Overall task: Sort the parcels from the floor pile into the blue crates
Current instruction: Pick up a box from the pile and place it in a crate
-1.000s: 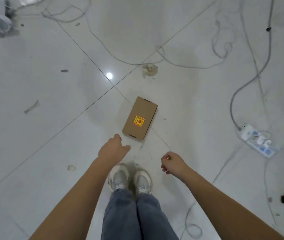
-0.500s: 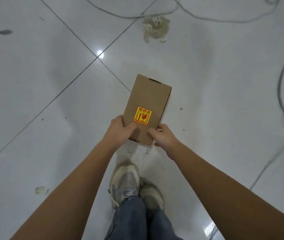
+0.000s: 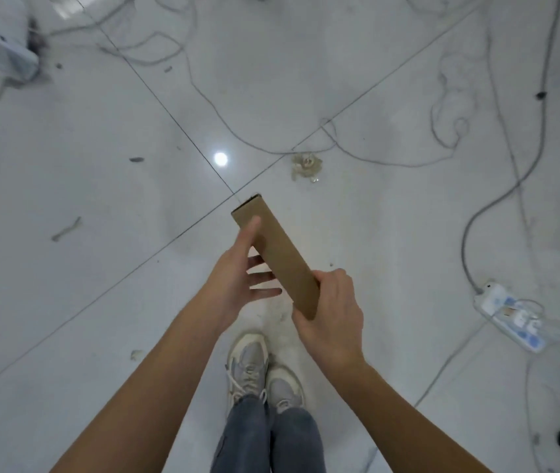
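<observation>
Parcel: flat brown cardboard box (image 3: pixel 277 256), held off the floor in front of the person, turned on edge so only a narrow plain side faces the camera.
Floor: glossy white tiled floor (image 3: pixel 101 199) with thin grey cables (image 3: pixel 210 107) trailing across it; no parcel pile and no blue crate in view.
Right hand: right hand (image 3: pixel 331 314) curled round the near end of the box, carrying its weight; probably the main grip so the box can be turned or carried.
Left hand: left hand (image 3: pixel 237 271) with fingers spread and fairly straight, thumb lying against the far part of the box; it seems to steady or tilt the box rather than clasp it.
Shoes: pale grey lace-up trainers (image 3: pixel 260 367) planted together under the box, below blue jeans.
Power strip: white power strip (image 3: pixel 510 319) well to the right on the floor.
Writing: none readable; the side shown carries no label.
Judgement: box lifted, crate not yet reached.
</observation>
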